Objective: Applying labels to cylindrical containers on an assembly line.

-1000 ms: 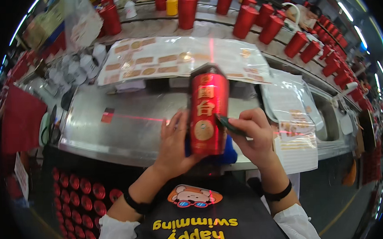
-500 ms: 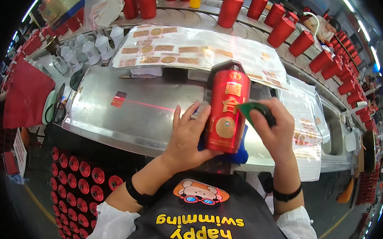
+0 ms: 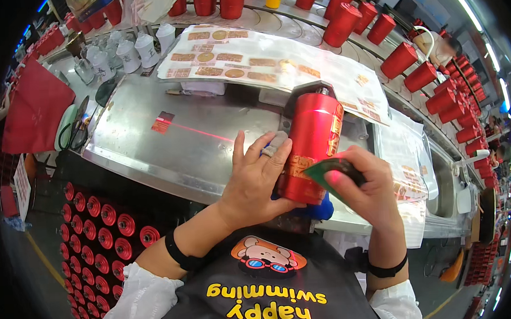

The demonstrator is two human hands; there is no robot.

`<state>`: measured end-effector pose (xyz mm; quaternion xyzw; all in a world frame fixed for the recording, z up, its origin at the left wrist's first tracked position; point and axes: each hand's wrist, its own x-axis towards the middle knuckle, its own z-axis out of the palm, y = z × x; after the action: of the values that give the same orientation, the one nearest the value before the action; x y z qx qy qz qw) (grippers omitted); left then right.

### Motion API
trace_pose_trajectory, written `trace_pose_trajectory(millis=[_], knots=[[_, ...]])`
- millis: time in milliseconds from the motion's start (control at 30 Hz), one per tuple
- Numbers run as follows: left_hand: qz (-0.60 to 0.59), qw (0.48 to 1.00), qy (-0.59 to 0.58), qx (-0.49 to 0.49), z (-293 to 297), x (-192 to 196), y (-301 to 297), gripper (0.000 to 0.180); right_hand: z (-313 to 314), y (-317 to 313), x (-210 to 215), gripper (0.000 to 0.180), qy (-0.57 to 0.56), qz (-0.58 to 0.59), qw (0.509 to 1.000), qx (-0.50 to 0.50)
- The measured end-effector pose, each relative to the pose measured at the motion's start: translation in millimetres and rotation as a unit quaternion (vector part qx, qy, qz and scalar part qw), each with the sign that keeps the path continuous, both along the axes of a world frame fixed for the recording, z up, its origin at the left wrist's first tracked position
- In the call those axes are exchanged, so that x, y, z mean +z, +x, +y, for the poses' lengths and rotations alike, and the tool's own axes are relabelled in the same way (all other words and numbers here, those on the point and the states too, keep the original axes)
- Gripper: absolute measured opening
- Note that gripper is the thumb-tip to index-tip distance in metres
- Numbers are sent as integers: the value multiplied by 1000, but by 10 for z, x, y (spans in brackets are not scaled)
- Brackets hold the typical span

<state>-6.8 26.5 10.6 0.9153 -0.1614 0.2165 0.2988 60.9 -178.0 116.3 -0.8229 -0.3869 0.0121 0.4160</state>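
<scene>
A red bottle (image 3: 313, 136) with gold lettering lies tilted on a dark holder (image 3: 298, 92), with blue material under its lower end. My left hand (image 3: 255, 177) grips the bottle's lower left side between thumb and forefinger, its other fingers spread. Grey wrapping covers one fingertip. In my right hand (image 3: 365, 177) is a green scraper (image 3: 332, 175) with a dark grip. Its edge touches the bottle over a gold label (image 3: 302, 166) low on its front. The scraper and fingers hide part of the lower right side.
White sheets of gold labels (image 3: 244, 59) lie behind the bottle. A small red label (image 3: 162, 123) rests on the metal tabletop (image 3: 151, 147). Scissors (image 3: 80, 125) and white bottles (image 3: 128, 55) stand left. Red bottles line the conveyor (image 3: 341, 25); a person (image 3: 437, 46) is beyond.
The bottle has turned about its length: the large gold characters and round emblem moved to the right side, and another gold label faces up. The scraper has shifted slightly lower.
</scene>
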Motion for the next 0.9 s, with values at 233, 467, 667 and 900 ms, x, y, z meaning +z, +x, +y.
trace_pose_trajectory(millis=[233, 467, 667, 900], knots=[[98, 971, -198, -93, 39, 0, 19, 104, -70, -135, -120, 15, 133, 158, 967, -150], [61, 964, -253, -57, 9, 19, 55, 83, -55, -12, -204, 15, 84, -33, 977, -191], [-146, 985, 31, -86, -95, 230, -59, 51, -113, -103, -269, 14, 162, 135, 955, -208], [-147, 986, 39, -72, 11, 242, 164, 51, -95, -123, -372, 14, 165, 144, 954, -203]])
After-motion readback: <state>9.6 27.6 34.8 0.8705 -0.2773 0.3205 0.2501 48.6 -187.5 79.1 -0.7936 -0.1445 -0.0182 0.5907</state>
